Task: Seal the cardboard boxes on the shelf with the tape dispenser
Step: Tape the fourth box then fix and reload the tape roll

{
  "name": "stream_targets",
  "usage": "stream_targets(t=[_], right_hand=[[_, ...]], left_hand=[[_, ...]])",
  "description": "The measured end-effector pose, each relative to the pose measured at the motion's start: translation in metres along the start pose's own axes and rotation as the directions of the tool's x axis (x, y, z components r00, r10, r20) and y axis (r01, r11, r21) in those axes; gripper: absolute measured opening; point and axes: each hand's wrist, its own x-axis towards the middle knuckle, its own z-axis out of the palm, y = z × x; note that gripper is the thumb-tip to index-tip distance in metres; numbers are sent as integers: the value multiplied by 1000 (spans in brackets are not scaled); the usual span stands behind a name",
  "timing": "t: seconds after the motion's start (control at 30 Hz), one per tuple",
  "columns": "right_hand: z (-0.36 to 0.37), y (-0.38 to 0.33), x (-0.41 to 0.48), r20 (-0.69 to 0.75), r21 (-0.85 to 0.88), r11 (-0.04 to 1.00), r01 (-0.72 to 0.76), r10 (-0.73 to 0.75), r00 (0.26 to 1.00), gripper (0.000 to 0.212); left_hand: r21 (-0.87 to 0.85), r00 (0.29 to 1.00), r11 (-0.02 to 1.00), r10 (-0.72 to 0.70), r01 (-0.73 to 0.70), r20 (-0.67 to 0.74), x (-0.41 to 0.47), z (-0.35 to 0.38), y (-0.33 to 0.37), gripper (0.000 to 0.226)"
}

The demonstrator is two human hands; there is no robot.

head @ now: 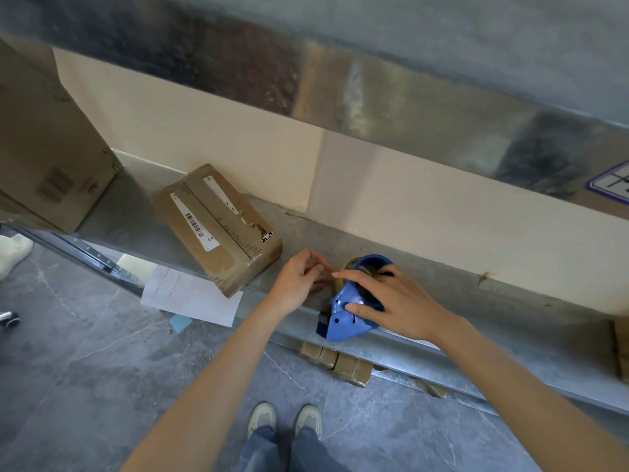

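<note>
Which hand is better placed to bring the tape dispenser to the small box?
Probably the right hand: its fingers curl round the blue tape dispenser. The left hand only seems to pinch the tape end, nearer the small box.

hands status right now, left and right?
Left hand: pinching what looks like the tape end.
Right hand: gripping the blue tape dispenser.
</note>
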Motion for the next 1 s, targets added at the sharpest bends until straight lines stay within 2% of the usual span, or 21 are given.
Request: stream_targets(t=[0.2, 0.37, 0.53, 0.7, 0.83, 1.0], right_hand=[[3, 2, 10, 25, 132, 988, -77, 74, 997, 51], [7, 0, 24, 90, 138, 988, -73, 61, 994, 49], [12, 5, 32, 108, 138, 986, -95, 80, 991, 50], [10, 6, 36, 199, 123, 985, -120, 94, 976, 55], [4, 9, 39, 333, 155, 966, -209, 148, 931, 68], [-1, 10, 34, 426, 141, 967, -212, 134, 895, 89]], left_hand=[[126, 999, 992, 34, -33, -12, 3, -5, -7, 16], [252, 998, 966, 46, -52, 31, 6, -4, -10, 9], [255, 997, 966, 30, -47, 72, 9, -10, -7, 13], [256, 997, 965, 33, -48, 64, 7, -11, -7, 17], [282, 997, 958, 40, -56, 63, 5, -8, -7, 14], [244, 998, 967, 62, -66, 27, 1, -4, -10, 14]])
